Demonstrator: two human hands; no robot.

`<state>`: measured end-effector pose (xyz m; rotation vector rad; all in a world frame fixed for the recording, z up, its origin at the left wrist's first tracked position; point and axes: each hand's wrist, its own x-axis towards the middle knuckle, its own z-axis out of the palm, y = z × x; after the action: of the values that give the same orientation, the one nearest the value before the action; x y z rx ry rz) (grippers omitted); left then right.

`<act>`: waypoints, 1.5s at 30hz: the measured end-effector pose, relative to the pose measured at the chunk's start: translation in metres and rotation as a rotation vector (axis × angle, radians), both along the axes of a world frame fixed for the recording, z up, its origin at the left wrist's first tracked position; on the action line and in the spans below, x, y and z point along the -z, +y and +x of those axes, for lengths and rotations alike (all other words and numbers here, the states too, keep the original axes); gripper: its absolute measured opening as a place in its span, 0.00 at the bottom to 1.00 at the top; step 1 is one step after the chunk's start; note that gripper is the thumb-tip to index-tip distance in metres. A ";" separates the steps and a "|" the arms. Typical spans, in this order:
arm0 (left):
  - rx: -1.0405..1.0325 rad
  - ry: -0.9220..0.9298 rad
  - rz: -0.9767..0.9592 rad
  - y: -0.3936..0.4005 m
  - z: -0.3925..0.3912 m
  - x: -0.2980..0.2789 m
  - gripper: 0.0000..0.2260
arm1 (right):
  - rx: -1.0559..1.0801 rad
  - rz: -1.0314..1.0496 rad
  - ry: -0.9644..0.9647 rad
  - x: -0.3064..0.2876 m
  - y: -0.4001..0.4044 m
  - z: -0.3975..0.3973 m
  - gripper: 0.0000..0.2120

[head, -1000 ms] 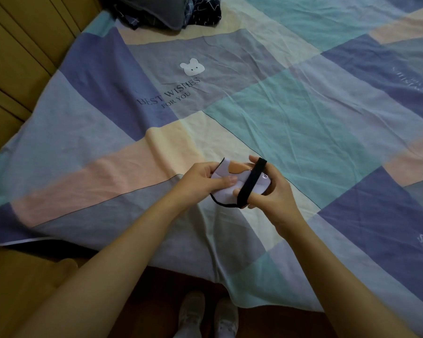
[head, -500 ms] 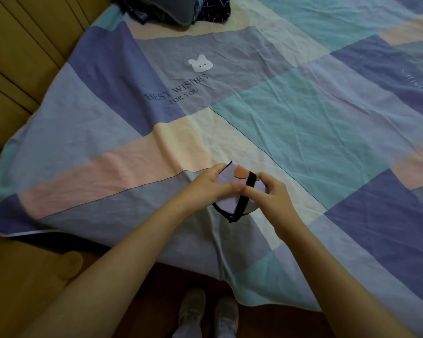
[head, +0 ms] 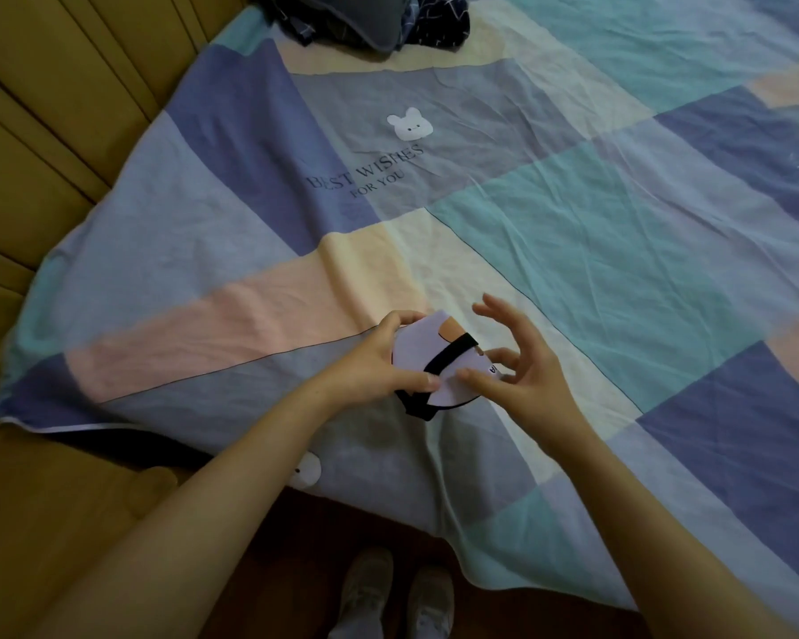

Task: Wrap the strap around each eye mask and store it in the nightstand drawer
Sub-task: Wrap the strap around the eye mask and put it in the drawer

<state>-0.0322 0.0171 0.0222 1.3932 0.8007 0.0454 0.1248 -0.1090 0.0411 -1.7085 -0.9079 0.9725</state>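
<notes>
1. Head view, centre of the frame: my left hand (head: 370, 366) is gripping the folded eye mask (head: 439, 362), held just above the bedsheet (head: 573, 251).
2. The black strap (head: 448, 359) crosses the mask diagonally; I judge it could slip off and unwind if the left thumb relaxes.
3. My right hand (head: 522, 366) is spread open, only its thumb touching the mask.
4. At lower centre the sheet edge hangs above my shoes (head: 393, 592); the sheet to the right gives open room. No drawer is visible.

Head view, steeply down, close
</notes>
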 end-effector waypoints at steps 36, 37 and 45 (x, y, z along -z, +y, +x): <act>-0.824 0.956 0.381 -0.228 -0.302 0.119 0.24 | -1.469 -0.068 -0.131 0.064 0.022 -0.245 0.18; -0.893 0.944 0.338 -0.227 -0.307 0.131 0.25 | -1.481 -0.073 -0.153 0.071 0.020 -0.256 0.19; -1.690 0.388 -0.262 -0.204 -0.334 0.187 0.33 | -1.476 -0.052 -0.249 0.119 0.009 -0.306 0.22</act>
<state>-0.3657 -0.1867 -0.1644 0.1415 2.0174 0.9433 -0.1811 -0.1004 -0.0783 -0.9872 -2.4293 1.6606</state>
